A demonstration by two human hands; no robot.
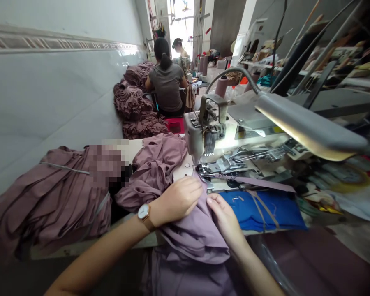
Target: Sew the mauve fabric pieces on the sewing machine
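Mauve fabric [200, 234] runs from below the table edge up to the needle area of a sewing machine [195, 127]. My left hand [179, 197], with a watch on its wrist, lies over the fabric just in front of the needle, fingers bent and closed on the cloth. On the fabric's right edge, my right hand [223, 211] pinches the cloth between thumb and fingers. A narrow mauve strip [265, 183] leads from the right into the metal guide beside the needle. More bunched mauve fabric [160, 164] lies left of the machine head.
Tied bundles of mauve cloth [58, 193] stand at the left by the tiled wall. A lamp [311, 123] hangs over the machine's right side. Blue cloth [265, 209] covers the table's right front. Ahead, a person [167, 82] sits beside heaped fabric [131, 98].
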